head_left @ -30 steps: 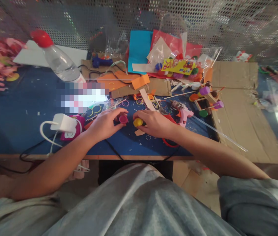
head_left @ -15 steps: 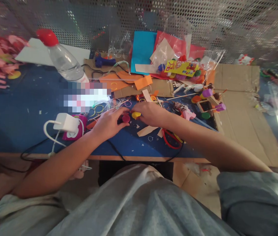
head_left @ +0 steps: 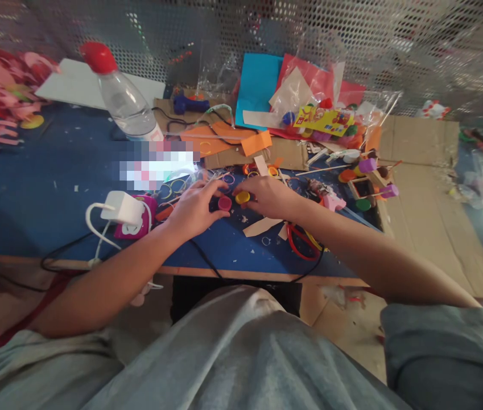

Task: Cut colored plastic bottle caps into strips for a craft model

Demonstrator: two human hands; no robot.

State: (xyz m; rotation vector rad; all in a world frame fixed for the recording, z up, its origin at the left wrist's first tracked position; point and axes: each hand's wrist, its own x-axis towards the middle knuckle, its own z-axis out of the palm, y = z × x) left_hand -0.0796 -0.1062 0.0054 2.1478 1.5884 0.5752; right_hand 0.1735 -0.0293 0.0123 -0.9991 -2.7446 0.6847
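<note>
My left hand (head_left: 196,206) is curled around a small round red cap (head_left: 225,203), thumb on its near side and fingers on its far side. Just to the right, my right hand (head_left: 269,196) has its fingertips bent around a small round yellow cap (head_left: 242,197). The two caps are close together, with a narrow gap between them, over the blue tabletop (head_left: 207,246). Thin coloured rings (head_left: 177,185) lie beyond my left hand. A cream paper strip (head_left: 262,226) is on the near side of my right hand.
A red-capped bottle (head_left: 128,102) leans at the back left, above a white charger (head_left: 122,208) on a pink socket block. Red-handled scissors (head_left: 298,245) lie beneath my right forearm. Small wooden pieces with coloured caps (head_left: 364,182) stand at right, beside cardboard (head_left: 424,199).
The yellow cap looked tilted and now shows its round flat face. My right fingers have shifted slightly around it. The whole view has moved a little; the left grasp looks the same.
</note>
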